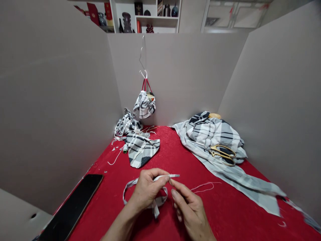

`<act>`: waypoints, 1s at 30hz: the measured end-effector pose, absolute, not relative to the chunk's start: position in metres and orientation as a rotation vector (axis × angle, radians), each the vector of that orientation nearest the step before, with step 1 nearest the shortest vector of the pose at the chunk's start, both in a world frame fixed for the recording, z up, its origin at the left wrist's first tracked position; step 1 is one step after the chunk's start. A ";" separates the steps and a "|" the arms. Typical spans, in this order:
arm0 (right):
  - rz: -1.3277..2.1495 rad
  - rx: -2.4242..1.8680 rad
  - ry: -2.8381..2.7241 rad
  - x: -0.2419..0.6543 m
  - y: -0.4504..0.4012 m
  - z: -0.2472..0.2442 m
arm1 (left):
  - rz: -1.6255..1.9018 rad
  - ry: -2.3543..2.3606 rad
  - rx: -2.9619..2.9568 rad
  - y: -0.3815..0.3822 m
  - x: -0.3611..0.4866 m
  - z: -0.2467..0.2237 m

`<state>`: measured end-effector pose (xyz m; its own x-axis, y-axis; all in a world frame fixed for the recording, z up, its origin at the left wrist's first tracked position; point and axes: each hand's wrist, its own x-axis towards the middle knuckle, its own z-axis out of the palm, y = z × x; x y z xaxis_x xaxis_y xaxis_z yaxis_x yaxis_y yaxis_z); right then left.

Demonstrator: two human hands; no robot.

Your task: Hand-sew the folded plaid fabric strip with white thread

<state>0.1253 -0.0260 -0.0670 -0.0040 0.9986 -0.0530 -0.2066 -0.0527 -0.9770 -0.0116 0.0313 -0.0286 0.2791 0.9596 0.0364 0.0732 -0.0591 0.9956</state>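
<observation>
My left hand (149, 188) is closed, with a narrow white and grey fabric strip (173, 175) pinched between thumb and fingers. The strip's end sticks out to the right, and the rest loops under and left of the hand onto the red cloth. My right hand (188, 206) is just to the right, its index fingertip touching near the left thumb. Its thumb and fingers are drawn together, but anything between them is too small to make out. A thin white thread (207, 185) lies on the red cloth beyond the right hand.
Gold-handled scissors (222, 152) lie on piled checked fabric (213, 132) at the right. Fabric scraps (142, 149) and a small thread spool (125, 148) lie back left, below a hanging checked pouch (144, 105). A black phone (72, 206) rests front left. Grey panels (175, 77) enclose the red-covered table (165, 150).
</observation>
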 end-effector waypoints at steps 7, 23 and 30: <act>1.280 -1.098 -1.093 0.128 -0.023 -0.067 | 1.041 1.058 1.688 0.029 -0.011 -0.028; 0.941 -1.197 -1.387 0.139 -0.021 -0.063 | 1.078 1.106 2.060 0.029 -0.008 -0.032; 1.029 -1.158 -1.282 0.140 -0.019 -0.064 | 1.152 1.052 2.338 0.029 -0.005 -0.039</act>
<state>0.1404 -0.0188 -0.0645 0.0470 0.9866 0.1561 0.0605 0.1532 -0.9863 -0.0054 0.0285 -0.0392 0.4003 0.7390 0.5419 0.4727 -0.6731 0.5687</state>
